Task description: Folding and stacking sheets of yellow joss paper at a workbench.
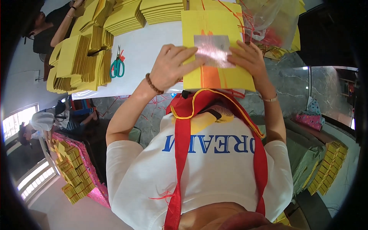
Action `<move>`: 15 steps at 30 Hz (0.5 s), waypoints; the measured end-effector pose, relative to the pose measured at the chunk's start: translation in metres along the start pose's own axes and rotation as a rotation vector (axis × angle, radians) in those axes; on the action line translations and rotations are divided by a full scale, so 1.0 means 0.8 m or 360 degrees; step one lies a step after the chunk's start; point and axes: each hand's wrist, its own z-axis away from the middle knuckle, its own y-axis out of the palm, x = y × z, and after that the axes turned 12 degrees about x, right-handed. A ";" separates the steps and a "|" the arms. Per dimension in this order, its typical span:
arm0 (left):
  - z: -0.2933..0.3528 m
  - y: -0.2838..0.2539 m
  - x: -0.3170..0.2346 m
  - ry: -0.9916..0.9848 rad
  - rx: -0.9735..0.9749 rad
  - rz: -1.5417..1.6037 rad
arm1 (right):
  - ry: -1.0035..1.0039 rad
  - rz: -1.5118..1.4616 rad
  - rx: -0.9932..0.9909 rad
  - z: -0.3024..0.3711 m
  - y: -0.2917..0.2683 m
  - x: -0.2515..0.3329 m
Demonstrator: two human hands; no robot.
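Observation:
A stack of yellow paper sheets [193, 27] lies at the table edge in front of me, with an orange band down its middle. On top of it sits a shiny silver foil square [212, 44]. My left hand [171, 66] reaches over the stack from the left, its fingers apart and their tips on the foil's left edge. From the other side, my right hand [250, 63] rests with outstretched fingers over the yellow sheet and the foil's right edge. Whether either hand pinches the foil is hard to see; both look laid on it.
Green-handled scissors [117, 67] lie on the white table [147, 42], left of my hands. Folded yellow paper bundles [73, 57] pile up at far left. Red strings and a clear plastic bag [268, 19] are at the right. Another person's arm [63, 30] shows at upper left.

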 end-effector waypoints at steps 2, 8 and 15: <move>0.004 -0.005 -0.013 0.0006 0.0039 0.0173 | -0.0003 -0.0109 0.0089 0.012 -0.002 0.010; 0.007 0.006 -0.017 -0.0407 0.0117 0.0702 | 0.0217 -0.0596 0.0242 0.022 0.008 0.002; -0.013 0.028 0.018 -0.1273 0.0255 0.1720 | 0.0873 -0.1563 -0.0364 -0.021 0.019 0.019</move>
